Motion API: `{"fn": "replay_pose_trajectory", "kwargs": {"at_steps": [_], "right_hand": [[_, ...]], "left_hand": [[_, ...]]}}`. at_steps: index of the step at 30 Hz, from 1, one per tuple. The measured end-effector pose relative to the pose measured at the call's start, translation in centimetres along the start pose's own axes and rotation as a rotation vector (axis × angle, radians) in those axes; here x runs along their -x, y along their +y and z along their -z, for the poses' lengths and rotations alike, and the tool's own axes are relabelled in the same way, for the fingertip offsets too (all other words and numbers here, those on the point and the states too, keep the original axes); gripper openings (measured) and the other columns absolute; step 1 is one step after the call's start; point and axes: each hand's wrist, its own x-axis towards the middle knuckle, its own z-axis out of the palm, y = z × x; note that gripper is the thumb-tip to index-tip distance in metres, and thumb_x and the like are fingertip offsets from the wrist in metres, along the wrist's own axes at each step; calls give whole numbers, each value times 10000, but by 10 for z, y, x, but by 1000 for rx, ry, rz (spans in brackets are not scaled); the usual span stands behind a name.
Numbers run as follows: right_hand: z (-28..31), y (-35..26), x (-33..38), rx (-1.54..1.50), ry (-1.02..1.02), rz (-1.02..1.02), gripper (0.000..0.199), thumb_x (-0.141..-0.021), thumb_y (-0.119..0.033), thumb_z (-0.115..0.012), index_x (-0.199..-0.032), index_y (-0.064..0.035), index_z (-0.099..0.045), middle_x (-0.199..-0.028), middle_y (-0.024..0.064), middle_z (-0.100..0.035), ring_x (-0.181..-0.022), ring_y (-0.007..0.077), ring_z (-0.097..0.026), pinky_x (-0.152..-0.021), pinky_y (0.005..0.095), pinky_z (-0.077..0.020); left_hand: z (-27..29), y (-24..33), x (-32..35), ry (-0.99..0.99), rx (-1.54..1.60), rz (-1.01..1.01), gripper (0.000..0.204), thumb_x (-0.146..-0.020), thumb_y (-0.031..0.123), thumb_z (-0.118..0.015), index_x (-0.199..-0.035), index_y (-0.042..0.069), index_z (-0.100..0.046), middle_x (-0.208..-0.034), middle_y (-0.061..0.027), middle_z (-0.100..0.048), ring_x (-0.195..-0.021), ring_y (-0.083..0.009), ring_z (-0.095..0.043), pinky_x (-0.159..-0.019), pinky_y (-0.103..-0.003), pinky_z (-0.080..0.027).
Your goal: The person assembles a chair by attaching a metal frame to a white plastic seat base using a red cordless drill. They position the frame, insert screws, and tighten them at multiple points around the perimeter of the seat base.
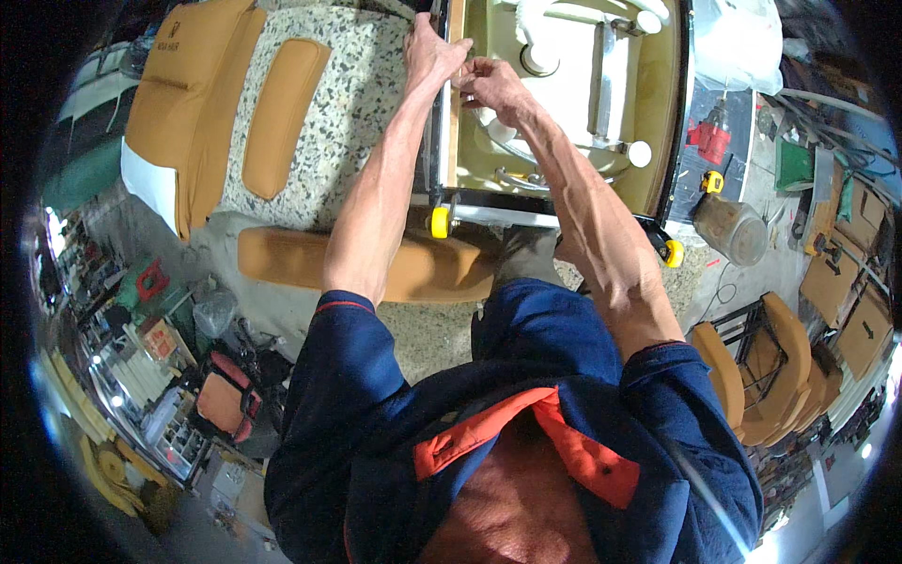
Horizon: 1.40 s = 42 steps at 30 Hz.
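A frame-like unit with a dark outer edge and a wooden strip stands in front of me. Its left side is gripped by my left hand, the thumb laid over the inner edge and the fingers along the outside. Close beside that thumb, my right hand has its fingers curled together at the wooden strip; whatever they pinch is too small to make out. Inside the unit lies a pale yellowish basin with white pipes and a hose. Yellow wheels stick out at its near corners.
Tan padded cushions lie on a speckled surface to the left, another long one nearer me. At right are a red-and-black drill, a yellow tape measure, a clear jar, tan chair parts and cardboard boxes.
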Motion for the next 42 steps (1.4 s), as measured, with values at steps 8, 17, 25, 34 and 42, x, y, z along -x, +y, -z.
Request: {"fn": "replay_pose_trajectory", "kwargs": {"at_steps": [8,17,25,34,42], "right_hand": [[-1,-3,2,-100,-37,12,151,-899,-72,-725,-904,12,-600,-836,107,-669,-730,192,-678,-644,331,-636],[4,2,2,-161,-67,27,170,-909,-73,-701,-1006,59,-655,-865,113,-687,-757,194,-680,-693,333,-609],[3,6,4,-248,-116,42,163,-915,-62,-679,-1006,68,-714,-847,87,-709,-721,159,-654,-647,310,-574],[6,11,-5,-342,-172,-22,163,-929,-28,-641,-1045,58,-716,-894,87,-726,-767,162,-663,-704,330,-575],[6,7,-7,-359,-160,-67,167,-922,-44,-668,-1049,54,-715,-933,107,-732,-813,184,-688,-730,352,-597]], "left_hand": [[-6,-14,-6,37,-88,-7,884,-738,316,-852,-1426,-37,-424,-1336,-319,-562,-1261,-441,-550,-1061,-496,-459],[-5,0,-5,14,-83,-11,851,-739,289,-840,-1408,-47,-434,-1287,-325,-579,-1240,-446,-556,-1052,-497,-465],[1,12,2,49,-112,22,810,-712,244,-817,-1382,-35,-457,-1228,-321,-608,-1150,-459,-603,-1002,-499,-490],[2,20,4,73,-122,50,762,-721,238,-806,-1362,-19,-484,-1247,-306,-607,-1167,-455,-599,-1008,-491,-491],[5,17,-1,3,-109,88,643,-737,200,-800,-1270,-49,-542,-1158,-294,-664,-1121,-443,-634,-972,-481,-515]]}}
